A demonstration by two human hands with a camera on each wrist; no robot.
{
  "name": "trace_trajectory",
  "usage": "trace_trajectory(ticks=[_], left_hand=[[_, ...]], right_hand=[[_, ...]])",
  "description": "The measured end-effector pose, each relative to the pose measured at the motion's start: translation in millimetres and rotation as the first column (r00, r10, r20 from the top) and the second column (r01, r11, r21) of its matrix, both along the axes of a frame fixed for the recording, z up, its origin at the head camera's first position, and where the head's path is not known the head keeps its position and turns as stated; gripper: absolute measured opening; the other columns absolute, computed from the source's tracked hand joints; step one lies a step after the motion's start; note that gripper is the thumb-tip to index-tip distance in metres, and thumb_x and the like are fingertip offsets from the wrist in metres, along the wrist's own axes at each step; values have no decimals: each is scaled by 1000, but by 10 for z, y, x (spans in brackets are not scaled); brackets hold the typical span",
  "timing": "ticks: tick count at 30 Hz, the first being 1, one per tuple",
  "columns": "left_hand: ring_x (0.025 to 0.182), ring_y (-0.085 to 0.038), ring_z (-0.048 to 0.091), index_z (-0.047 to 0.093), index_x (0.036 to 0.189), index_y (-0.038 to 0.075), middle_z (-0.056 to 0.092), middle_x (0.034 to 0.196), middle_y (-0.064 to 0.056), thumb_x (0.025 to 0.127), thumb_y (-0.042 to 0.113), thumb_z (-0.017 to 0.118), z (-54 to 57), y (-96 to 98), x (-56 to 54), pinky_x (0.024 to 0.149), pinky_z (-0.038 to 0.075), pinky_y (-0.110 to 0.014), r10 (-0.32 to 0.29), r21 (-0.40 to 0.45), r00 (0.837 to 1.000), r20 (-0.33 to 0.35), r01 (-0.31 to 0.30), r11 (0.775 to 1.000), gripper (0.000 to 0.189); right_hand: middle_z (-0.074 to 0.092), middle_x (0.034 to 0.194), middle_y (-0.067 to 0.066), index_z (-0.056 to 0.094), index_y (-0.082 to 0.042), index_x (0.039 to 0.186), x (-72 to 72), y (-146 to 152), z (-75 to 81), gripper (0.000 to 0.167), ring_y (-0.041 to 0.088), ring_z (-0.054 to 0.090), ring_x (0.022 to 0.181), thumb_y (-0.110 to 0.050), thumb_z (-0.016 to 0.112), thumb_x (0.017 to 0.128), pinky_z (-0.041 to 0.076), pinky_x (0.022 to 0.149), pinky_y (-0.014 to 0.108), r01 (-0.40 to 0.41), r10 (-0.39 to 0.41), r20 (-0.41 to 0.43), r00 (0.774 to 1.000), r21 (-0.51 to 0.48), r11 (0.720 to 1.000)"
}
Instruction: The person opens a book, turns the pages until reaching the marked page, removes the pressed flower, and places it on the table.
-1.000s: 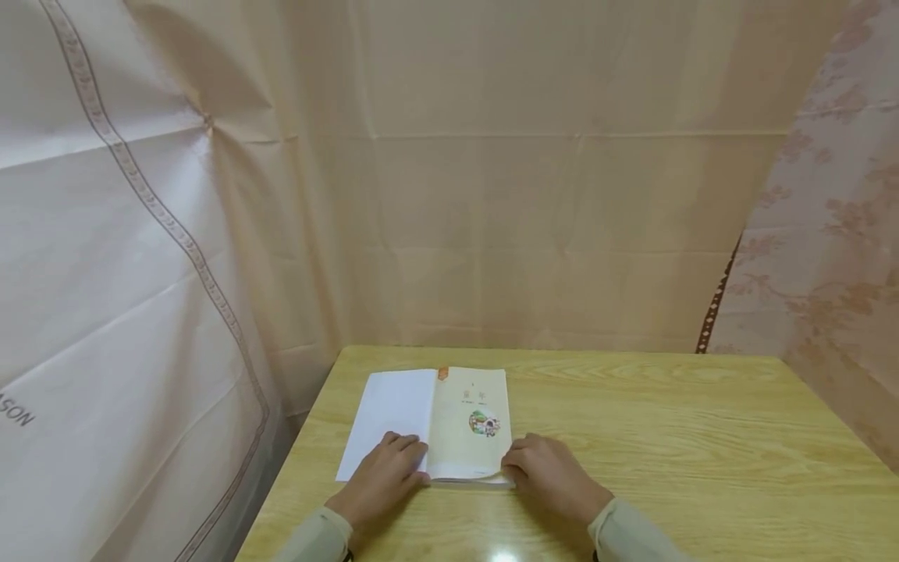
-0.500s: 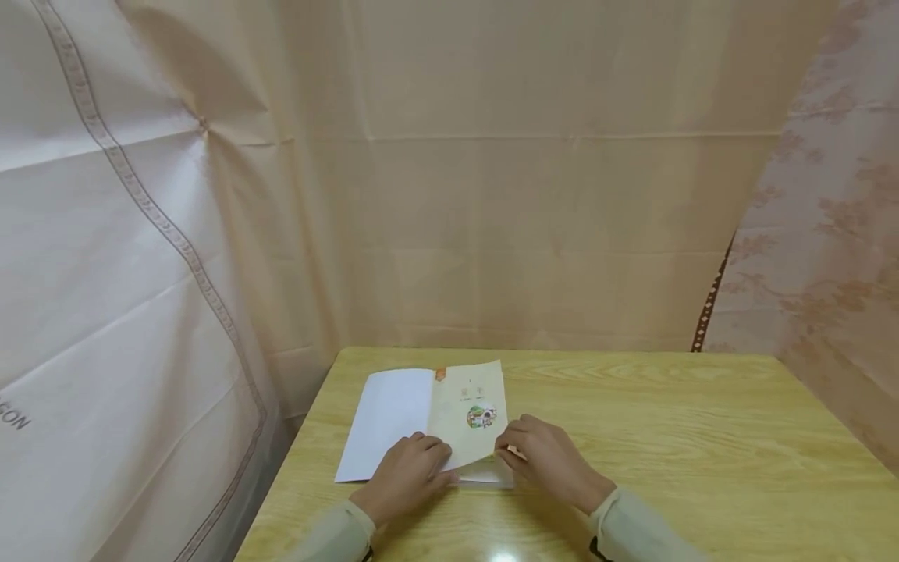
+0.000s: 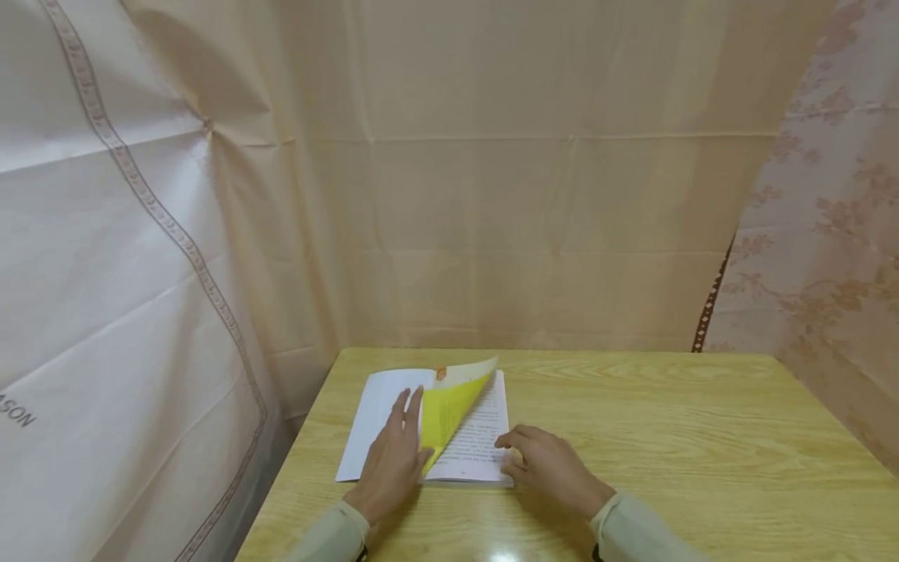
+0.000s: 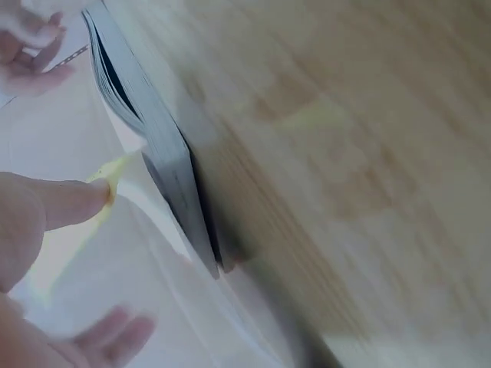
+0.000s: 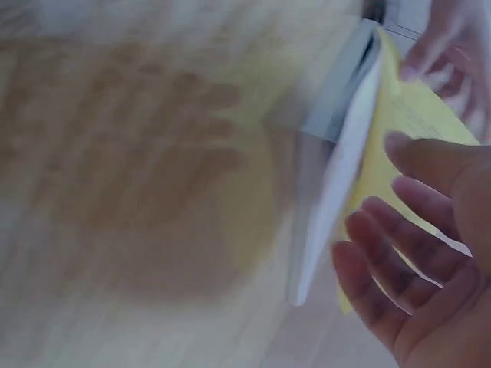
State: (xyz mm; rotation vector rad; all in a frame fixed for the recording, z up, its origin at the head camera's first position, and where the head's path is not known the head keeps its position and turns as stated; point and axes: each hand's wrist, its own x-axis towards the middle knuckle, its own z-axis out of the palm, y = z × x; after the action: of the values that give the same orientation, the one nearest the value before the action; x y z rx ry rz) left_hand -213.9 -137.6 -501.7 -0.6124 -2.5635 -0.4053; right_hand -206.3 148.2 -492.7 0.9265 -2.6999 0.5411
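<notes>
An open book [image 3: 477,445] lies on the table, with a white left side [image 3: 375,402] and a printed right page. One leaf [image 3: 445,410] is lifted and curls leftward, showing its bright yellow back. My left hand [image 3: 389,464] is over the left side, fingers stretched out, its thumb [image 4: 73,203] against the yellow leaf's near corner. At the book's lower right edge, my right hand [image 3: 551,472] has loosely bent, spread fingers. The right wrist view shows nothing held in that right hand [image 5: 437,261], near the yellow leaf [image 5: 414,115].
The wood-grain table [image 3: 667,437] extends to the right of the book. A beige cloth [image 3: 534,234] hangs behind it, a white cloth [image 3: 126,312] on the left and a floral cloth [image 3: 836,234] on the right.
The illustrated leaf has lifted from the right side and curled over to the left. My right fingers have let go of its edge; my left hand has shifted left and its fingers have straightened.
</notes>
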Motion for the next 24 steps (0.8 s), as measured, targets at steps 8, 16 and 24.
trace_trajectory(ticks=[8, 16, 24], left_hand=[[139, -49, 36, 67, 134, 18, 35, 157, -28, 77, 14, 90, 11, -83, -16, 104, 39, -62, -48, -117, 991, -121, 34, 993, 62], [121, -34, 57, 78, 107, 15, 63, 135, -13, 81, -2, 77, -71, -118, 26, 96, 51, -50, -121, -184, 992, 20, 123, 975, 31], [108, -23, 62, 77, 101, 11, 72, 119, -5, 93, 3, 66, -99, -156, 48, 89, 54, -41, -130, -151, 987, 95, 143, 978, 16]], right_hand=[[69, 117, -2, 76, -15, 110, -4, 11, -150, 31, 18, 67, 104, -30, 85, 85, 56, 89, 41, -25, 21, 72, 997, 52, 998], [68, 110, -7, 78, -19, 102, -39, 22, -118, 19, 12, 65, 96, -30, 82, 88, 56, 83, 39, -47, 43, 118, 992, 33, 998], [67, 103, -12, 79, -20, 97, -89, 57, -118, 11, 5, 63, 92, -28, 81, 90, 55, 78, 34, -81, 79, 112, 991, 19, 997]])
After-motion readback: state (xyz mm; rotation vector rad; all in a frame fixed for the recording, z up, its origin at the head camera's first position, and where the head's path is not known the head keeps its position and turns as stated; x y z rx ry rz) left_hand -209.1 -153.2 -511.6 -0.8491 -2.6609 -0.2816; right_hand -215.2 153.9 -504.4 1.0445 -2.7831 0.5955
